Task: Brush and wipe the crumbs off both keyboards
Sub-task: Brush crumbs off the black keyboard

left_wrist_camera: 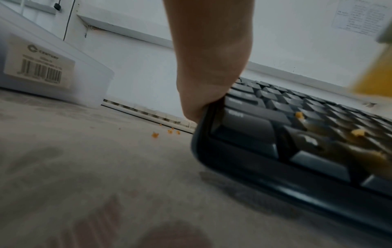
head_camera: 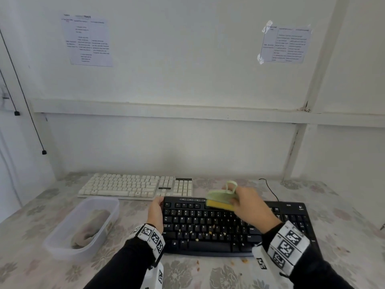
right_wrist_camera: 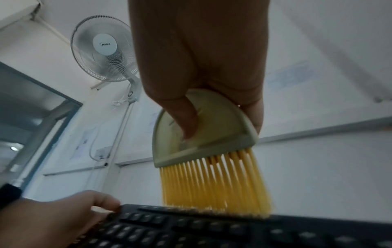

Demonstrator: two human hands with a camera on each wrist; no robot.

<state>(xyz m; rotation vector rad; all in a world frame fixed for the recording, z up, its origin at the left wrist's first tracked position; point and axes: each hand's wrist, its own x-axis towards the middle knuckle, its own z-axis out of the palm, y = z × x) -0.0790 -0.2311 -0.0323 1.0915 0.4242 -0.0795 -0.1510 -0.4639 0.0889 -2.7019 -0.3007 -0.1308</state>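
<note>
Brushing stage, on the black keyboard (head_camera: pixel 235 226), lying nearest on the floral tablecloth (head_camera: pixel 187 272). Right hand (head_camera: pixel 252 207) clamped on a small hand brush (head_camera: pixel 221 198): thumb pressed flat on the pale green half-round head, other fingers wrapped behind it, as seen from the right wrist. Yellow bristles (right_wrist_camera: pixel 216 182) pointing down, tips touching or just above the top row of keys at the far edge; exact contact hard to tell through the blur. Left hand (head_camera: pixel 155 211) steadying the keyboard at its far left corner, fingers curled over the edge, thumb side against the frame.

Crumbs (head_camera: pixel 210 233) sitting among the lower letter rows near the space bar, more scattered on the cloth in front of and to the left of the keyboard. Judged from that: sweeping barely under way here, wiping not yet begun. White keyboard (head_camera: pixel 137 186) lying behind and to the left, just beyond the black one, untouched by either hand. Clear plastic tub (head_camera: pixel 62 232) to the left, a crumpled cloth (head_camera: pixel 91 226) inside, probably for the wipe.

Next move probably a pull toward the body, dragging bristles down across the rows to carry crumbs off the front edge. Light pressure wanted, bristle tips reaching between keys, left hand holding firm against sliding.
</note>
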